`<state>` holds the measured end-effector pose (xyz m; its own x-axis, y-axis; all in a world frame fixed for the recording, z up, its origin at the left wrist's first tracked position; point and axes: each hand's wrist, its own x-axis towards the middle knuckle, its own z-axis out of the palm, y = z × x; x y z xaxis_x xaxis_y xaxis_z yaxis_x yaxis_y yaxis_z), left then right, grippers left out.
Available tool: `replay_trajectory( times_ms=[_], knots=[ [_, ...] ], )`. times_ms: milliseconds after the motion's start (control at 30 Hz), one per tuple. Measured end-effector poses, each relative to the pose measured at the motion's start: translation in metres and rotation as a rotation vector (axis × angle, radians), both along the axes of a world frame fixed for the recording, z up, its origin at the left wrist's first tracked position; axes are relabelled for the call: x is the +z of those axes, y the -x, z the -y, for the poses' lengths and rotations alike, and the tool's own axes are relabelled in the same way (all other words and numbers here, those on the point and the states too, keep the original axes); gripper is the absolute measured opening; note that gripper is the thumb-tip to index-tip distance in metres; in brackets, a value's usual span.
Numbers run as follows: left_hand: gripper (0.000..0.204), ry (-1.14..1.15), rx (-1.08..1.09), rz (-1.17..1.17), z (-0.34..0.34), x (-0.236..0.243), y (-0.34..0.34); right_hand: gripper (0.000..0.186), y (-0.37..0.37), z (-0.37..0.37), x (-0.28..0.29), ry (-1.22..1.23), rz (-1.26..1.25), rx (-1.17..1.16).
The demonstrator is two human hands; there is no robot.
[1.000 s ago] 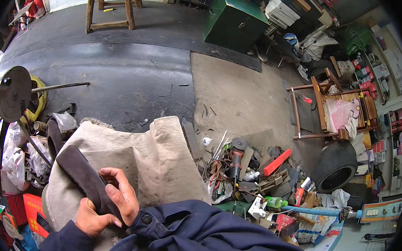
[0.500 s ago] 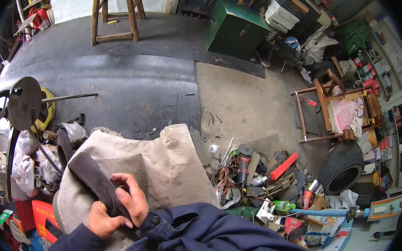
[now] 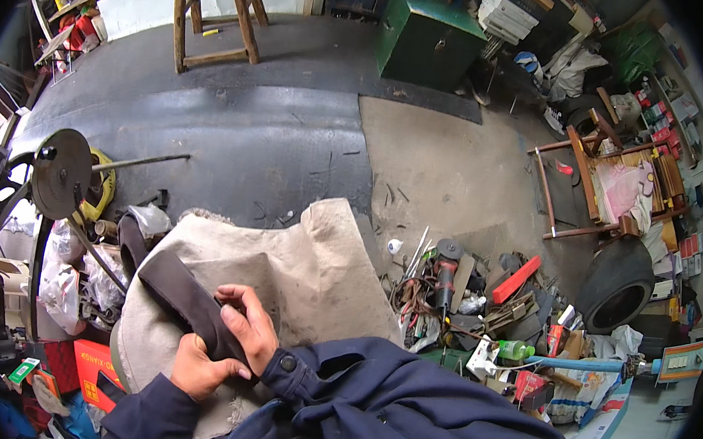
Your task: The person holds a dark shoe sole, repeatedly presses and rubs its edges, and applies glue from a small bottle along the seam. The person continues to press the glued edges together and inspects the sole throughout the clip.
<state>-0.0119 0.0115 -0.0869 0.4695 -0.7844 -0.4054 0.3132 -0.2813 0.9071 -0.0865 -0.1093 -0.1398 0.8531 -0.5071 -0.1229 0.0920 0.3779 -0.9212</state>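
Observation:
A dark brown, flat, strip-like piece [image 3: 179, 292], perhaps leather or rubber, slants across the pale cloth [image 3: 281, 251] spread over my lap. My left hand [image 3: 203, 369] is closed round its lower end, thumb pointing to the right. My right hand [image 3: 248, 326] grips the piece's right side with bent fingers; its fingertips partly hide the surface. The two hands nearly meet at the lower end, which they cover. Beyond the piece's upper left end stands another dark, curved thing [image 3: 131, 245], whose kind I cannot tell.
A hand-cranked machine with a round wheel [image 3: 61, 175] stands at the left. On the right lie an angle grinder [image 3: 445, 284], mixed tools and a tyre [image 3: 617, 287]. Farther off are a blue-topped stool [image 3: 210, 15], a green chest [image 3: 430, 41] and a wooden chair [image 3: 617, 186].
The whole view has shifted, so the scene sits a little farther right and mostly higher. Both hands keep about the same hold on the dark piece.

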Motion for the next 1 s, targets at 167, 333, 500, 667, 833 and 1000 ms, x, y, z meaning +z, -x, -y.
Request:
replay_trajectory(
  times_ms=[167,333,500,667,833,1000],
  knots=[
    [0.039,-0.045,-0.017,0.001,-0.003,0.0013,0.0027,0.047,0.0024,-0.0036,-0.0037,-0.176,0.011,0.022],
    [0.033,-0.163,-0.085,-0.002,0.0018,0.0018,-0.0043,0.04,0.0045,-0.0016,0.0007,0.057,-0.032,0.014],
    [0.032,-0.057,-0.091,0.09,-0.0018,0.0031,-0.0045,0.036,-0.0019,-0.0032,-0.0012,0.018,0.015,-0.029],
    [0.035,-0.099,-0.113,0.0,-0.0032,0.0009,0.0015,0.05,-0.0015,0.0015,-0.0027,-0.66,0.053,0.084],
    [0.031,-0.123,-0.114,0.022,-0.0015,0.0003,0.0008,0.052,-0.002,0.0029,0.0003,-0.384,-0.046,0.03],
    [0.03,-0.247,-0.193,0.127,0.0046,-0.001,-0.0063,0.049,-0.0054,0.0046,-0.0011,-0.042,-0.144,-0.043]
  ],
)
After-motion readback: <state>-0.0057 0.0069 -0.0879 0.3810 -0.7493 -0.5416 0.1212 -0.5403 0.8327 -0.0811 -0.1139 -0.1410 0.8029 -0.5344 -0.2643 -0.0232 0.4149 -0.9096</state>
